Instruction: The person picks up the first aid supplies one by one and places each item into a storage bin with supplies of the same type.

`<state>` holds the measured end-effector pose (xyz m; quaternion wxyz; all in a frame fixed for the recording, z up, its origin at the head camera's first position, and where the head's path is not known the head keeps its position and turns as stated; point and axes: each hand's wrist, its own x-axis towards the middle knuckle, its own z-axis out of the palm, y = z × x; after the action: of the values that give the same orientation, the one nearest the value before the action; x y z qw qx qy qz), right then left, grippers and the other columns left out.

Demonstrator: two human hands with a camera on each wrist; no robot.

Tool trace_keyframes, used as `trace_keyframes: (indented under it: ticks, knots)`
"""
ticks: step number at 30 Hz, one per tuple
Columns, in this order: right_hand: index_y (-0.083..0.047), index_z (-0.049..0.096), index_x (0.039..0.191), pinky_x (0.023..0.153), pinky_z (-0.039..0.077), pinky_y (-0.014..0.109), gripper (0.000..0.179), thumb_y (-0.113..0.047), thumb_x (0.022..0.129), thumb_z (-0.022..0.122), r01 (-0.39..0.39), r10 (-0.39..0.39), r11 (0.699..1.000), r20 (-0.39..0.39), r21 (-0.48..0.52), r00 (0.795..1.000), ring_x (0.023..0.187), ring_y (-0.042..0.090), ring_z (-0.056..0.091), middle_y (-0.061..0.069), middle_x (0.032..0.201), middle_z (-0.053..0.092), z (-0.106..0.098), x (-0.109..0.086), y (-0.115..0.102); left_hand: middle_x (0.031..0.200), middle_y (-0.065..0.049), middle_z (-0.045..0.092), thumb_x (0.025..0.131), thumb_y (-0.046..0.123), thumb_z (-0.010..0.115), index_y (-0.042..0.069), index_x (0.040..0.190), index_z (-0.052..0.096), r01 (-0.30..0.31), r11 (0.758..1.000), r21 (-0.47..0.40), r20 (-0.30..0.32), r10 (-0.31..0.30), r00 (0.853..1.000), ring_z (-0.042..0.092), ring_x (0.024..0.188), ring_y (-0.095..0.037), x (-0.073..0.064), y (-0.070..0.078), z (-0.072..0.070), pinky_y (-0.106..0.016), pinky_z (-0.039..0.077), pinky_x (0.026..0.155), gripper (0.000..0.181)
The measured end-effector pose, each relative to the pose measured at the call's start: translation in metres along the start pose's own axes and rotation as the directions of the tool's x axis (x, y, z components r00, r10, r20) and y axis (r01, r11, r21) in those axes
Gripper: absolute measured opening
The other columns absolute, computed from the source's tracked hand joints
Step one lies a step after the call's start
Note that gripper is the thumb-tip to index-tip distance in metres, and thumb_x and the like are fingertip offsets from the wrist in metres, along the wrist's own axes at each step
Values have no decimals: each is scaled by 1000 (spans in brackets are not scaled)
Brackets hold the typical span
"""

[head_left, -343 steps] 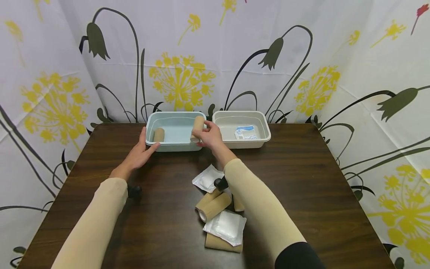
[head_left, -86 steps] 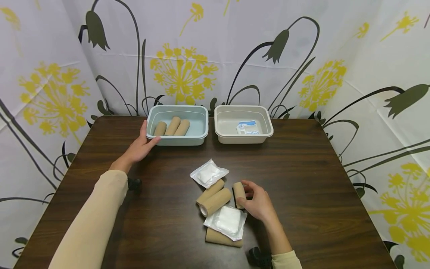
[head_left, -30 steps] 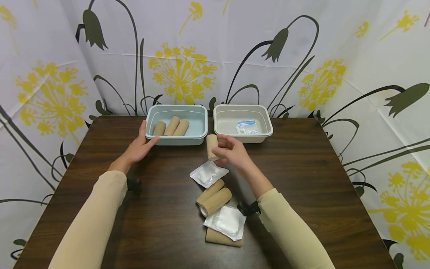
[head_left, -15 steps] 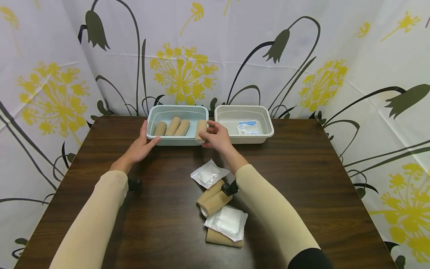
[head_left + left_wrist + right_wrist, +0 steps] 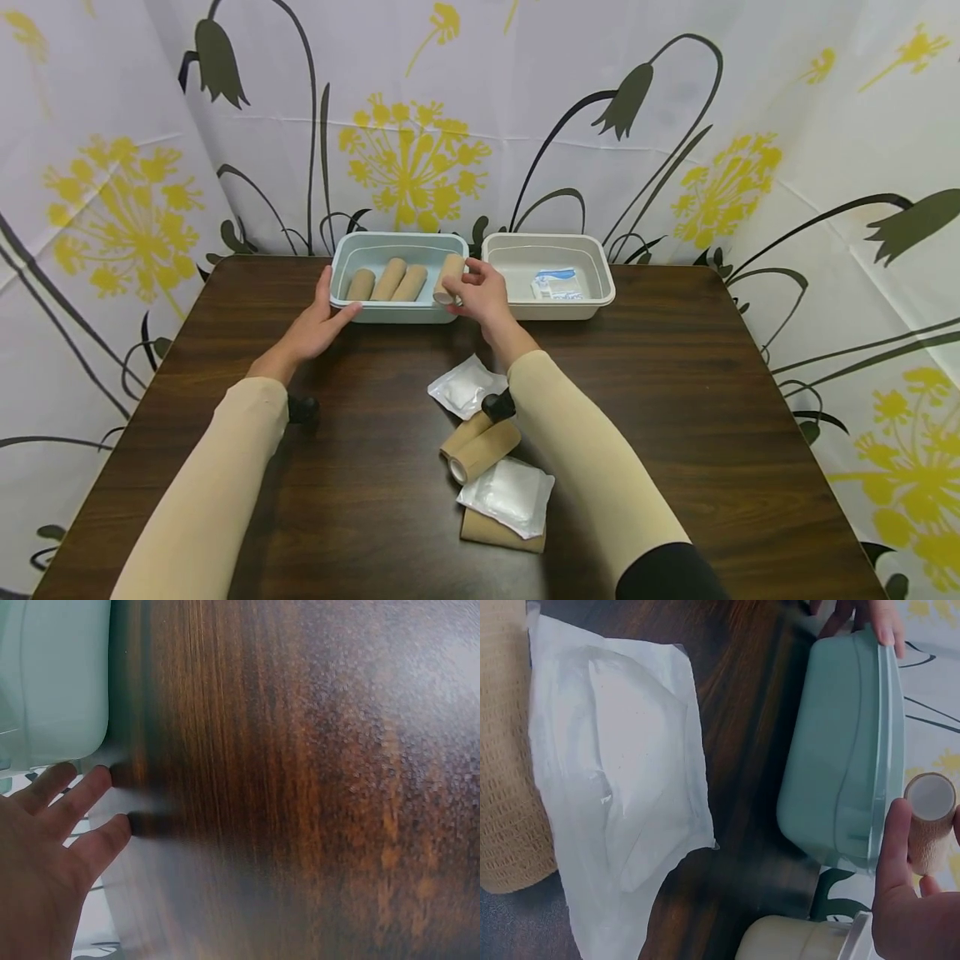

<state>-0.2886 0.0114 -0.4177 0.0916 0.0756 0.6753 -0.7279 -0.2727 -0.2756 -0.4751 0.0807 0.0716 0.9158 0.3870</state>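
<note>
My right hand [image 5: 483,298] pinches a tan bandage roll [image 5: 450,277] between thumb and fingers at the right end of the light blue bin [image 5: 397,313]. In the right wrist view this bandage roll [image 5: 928,851] shows its white core, and it overlaps the bin's opening in the head view. Three more tan rolls [image 5: 392,280] lie side by side in the bin's left half. My left hand [image 5: 306,332] rests against the bin's left end, thumb along the front rim. From the left wrist, the fingers [image 5: 75,802] look extended beside the bin's corner.
Right of the blue bin stands a cream bin [image 5: 547,311] holding a white packet with blue print [image 5: 558,285]. Below the right forearm on the dark wooden table [image 5: 360,467] lie white gauze packets [image 5: 510,497] and several tan rolls [image 5: 486,451]. A flowered curtain hangs behind.
The blue bin went from one roll to three. My right hand took another roll from the pile's right side and carried it up and left to the bin. My left hand stayed put.
</note>
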Motion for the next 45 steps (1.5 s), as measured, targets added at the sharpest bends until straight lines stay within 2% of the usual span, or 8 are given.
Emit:
trace_keyframes:
  ticks: [8, 15, 25, 31, 33, 36, 40, 45]
  knots:
    - [-3, 42, 142, 80, 55, 42, 60, -3, 87, 67, 26, -26, 1000, -35, 3, 999, 95, 25, 62, 21, 126, 55, -4, 3, 0, 159, -16, -4, 96, 58, 39, 29, 147, -29, 19, 1000, 0, 14, -19, 1000, 13, 142, -44, 3, -2, 0, -65, 11, 108, 90]
    - [-3, 46, 138, 86, 53, 43, 55, -1, 87, 67, 38, -38, 999, -33, 5, 999, 101, 25, 59, 25, 135, 48, -10, 3, 3, 159, -19, -2, 96, 59, 39, 27, 147, -28, 28, 1000, 0, 16, -28, 1000, 14, 141, -46, 1, -3, 0, -66, 12, 108, 90]
    - [-1, 51, 134, 79, 55, 34, 48, -4, 89, 65, 61, -59, 996, 33, -70, 998, 105, 37, 61, 20, 127, 53, -24, -12, 7, 159, -18, -3, 96, 57, 40, 30, 147, -28, 22, 1000, -13, 15, -21, 1000, 13, 141, -45, 0, -2, 0, -66, 12, 108, 88]
    - [-4, 56, 129, 77, 56, 35, 41, -3, 89, 64, 149, -115, 968, 172, -202, 978, 103, 29, 62, 21, 126, 56, -49, -34, 10, 159, -18, -4, 97, 57, 39, 29, 147, -28, 20, 1000, -8, 18, -20, 1000, 12, 141, -47, 0, -1, -1, -66, 12, 108, 88]
    - [-3, 57, 127, 76, 56, 34, 39, -3, 89, 65, 195, -131, 944, 242, -267, 961, 101, 25, 62, 20, 123, 58, -60, -43, 12, 159, -17, -5, 96, 58, 39, 30, 147, -28, 25, 1000, -4, 16, -25, 1000, 12, 142, -46, 1, -1, 0, -66, 12, 108, 89]
    - [-1, 61, 123, 78, 55, 32, 36, -3, 88, 66, 333, -198, 865, 357, -374, 913, 97, 22, 63, 17, 116, 63, -79, -55, 18, 159, -17, -4, 96, 58, 40, 30, 147, -28, 23, 1000, 2, 8, -23, 1000, 13, 141, -46, 1, 0, 1, -66, 12, 108, 89]
    - [1, 64, 117, 80, 53, 34, 30, -4, 87, 68, 513, -265, 740, 511, -435, 817, 94, 19, 64, 13, 109, 67, -98, -74, 31, 159, -16, -5, 96, 58, 40, 29, 147, -28, 24, 1000, 7, 3, -24, 1000, 13, 141, -46, 1, 0, 1, -66, 12, 108, 89]
    - [-3, 64, 117, 78, 55, 36, 30, -3, 87, 67, 647, -237, 615, 678, -450, 696, 96, 21, 64, 9, 111, 66, -114, -104, 51, 159, -17, -5, 96, 58, 38, 30, 146, -29, 27, 1000, 1, 13, -27, 1000, 13, 141, -47, 1, 2, 0, -67, 11, 107, 88]
